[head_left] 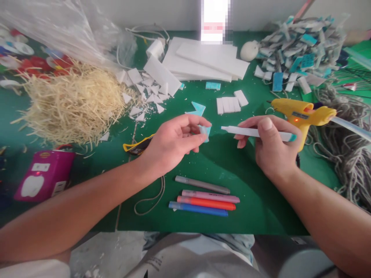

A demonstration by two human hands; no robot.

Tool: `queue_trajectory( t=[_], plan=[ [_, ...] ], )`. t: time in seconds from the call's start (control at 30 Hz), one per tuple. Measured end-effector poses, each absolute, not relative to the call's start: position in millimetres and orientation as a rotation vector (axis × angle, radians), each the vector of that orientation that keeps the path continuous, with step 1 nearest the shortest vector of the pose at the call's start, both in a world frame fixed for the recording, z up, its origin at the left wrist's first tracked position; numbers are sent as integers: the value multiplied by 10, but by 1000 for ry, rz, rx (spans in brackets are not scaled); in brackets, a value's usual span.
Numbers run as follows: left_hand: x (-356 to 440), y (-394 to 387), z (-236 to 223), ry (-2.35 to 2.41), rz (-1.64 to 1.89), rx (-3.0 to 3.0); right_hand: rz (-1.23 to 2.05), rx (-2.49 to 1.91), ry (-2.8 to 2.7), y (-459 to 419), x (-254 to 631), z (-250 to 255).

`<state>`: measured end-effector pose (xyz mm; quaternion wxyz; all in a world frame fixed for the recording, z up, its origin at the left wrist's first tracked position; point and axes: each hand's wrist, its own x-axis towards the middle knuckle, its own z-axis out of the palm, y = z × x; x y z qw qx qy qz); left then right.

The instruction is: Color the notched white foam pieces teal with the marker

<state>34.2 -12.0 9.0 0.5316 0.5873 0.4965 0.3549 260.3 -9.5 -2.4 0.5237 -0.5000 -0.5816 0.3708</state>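
My left hand pinches a small light-blue foam piece between thumb and fingertips. In my right hand lies a white felt-tip marker with a teal end; its tip points left toward the piece, a short gap away. Light-blue triangles rest on the green table just beyond my left hand. A row of small white foam rectangles and one blue rectangle lie farther back. Nearer me are a grey marker, a pink marker, an orange marker and a blue marker.
A yellow glue gun with a lit lamp stands beyond my right hand. Grey yarn lies right, below a pile of foam pieces. Straw, white scraps, a cutter and a purple power box occupy the left.
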Motion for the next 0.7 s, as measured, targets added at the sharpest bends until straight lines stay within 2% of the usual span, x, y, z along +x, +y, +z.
queue_trajectory(
  t=[0.2,0.47,0.7],
  plan=[
    [361,-142,-25,1175,936,1415,920,-1083,-1412,-145,2632,-54],
    [318,-158,-86,1151,1012,2036,988,-1020,-1397,-127,2637,-45],
    [316,-176,-97,1064,1054,2062,1104,-1022,-1424,-91,2634,-36]
  ],
)
